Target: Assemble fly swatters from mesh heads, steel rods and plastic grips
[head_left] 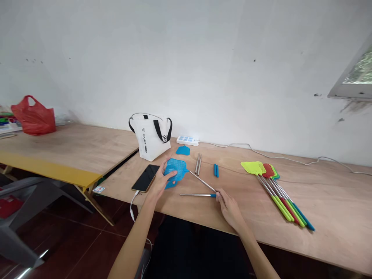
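Note:
My left hand (161,182) is closed on the blue mesh head of a fly swatter (178,166), thumb on top. From that head a thin metal rod (202,180) slants down to my right hand (228,205), whose fingers pinch its far end. Under the left hand another blue mesh piece (171,185) is partly hidden. A second metal rod with a blue handle (197,195) lies flat in front, its handle end running in by my right fingers. Beyond are two bare metal tubes (198,164), two blue handle grips (216,170) and a loose blue swatter head (183,150).
Several yellow, red, green and blue fly swatters (276,193) lie fanned at the right. A black phone (145,178) on a white cable, a white tote bag (152,141) and a power strip (187,140) are to the left and back. A red plastic bag (34,118) sits on another table.

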Tool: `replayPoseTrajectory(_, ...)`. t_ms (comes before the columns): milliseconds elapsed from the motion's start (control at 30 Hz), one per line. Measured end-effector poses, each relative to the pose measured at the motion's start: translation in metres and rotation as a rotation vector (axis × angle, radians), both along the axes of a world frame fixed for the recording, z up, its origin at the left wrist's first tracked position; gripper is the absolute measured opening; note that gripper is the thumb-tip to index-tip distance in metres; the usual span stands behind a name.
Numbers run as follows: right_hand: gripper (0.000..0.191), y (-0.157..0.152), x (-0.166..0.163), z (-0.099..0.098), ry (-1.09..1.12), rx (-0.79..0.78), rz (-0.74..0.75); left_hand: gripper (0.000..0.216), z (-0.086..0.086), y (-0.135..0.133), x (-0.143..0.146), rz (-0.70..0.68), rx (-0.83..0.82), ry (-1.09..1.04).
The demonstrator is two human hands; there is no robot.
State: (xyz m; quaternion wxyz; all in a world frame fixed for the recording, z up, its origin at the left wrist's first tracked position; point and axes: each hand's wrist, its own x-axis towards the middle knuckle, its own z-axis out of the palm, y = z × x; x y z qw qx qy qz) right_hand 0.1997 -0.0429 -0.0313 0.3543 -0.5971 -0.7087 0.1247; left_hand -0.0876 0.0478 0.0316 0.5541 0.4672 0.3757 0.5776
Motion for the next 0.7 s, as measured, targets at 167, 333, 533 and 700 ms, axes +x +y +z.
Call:
replayPoseTrajectory(167,0.044,0.0005,-0.0002,-0.0003,-0.026,0.001,0.008,0.088,0.0012,0.0014,-0.0020,-0.003,0.015,0.029)
replayPoseTrajectory(333,0.045,0.0001,-0.0003,0.0000,-0.034,-0.011,0.001,0.089,0.0037,0.0012,-0.0055,-0.002,0.016,0.062)
replayPoseTrajectory(533,0.046,-0.0009,-0.0016,0.0008,-0.097,0.016,0.037,0.086,-0.0018,0.0018,-0.0042,-0.022,0.022,0.124)
replayPoseTrajectory(700,0.043,-0.0007,-0.0011,0.0001,-0.054,0.039,-0.001,0.088,-0.0018,0.0023,-0.0031,-0.004,0.022,0.098)
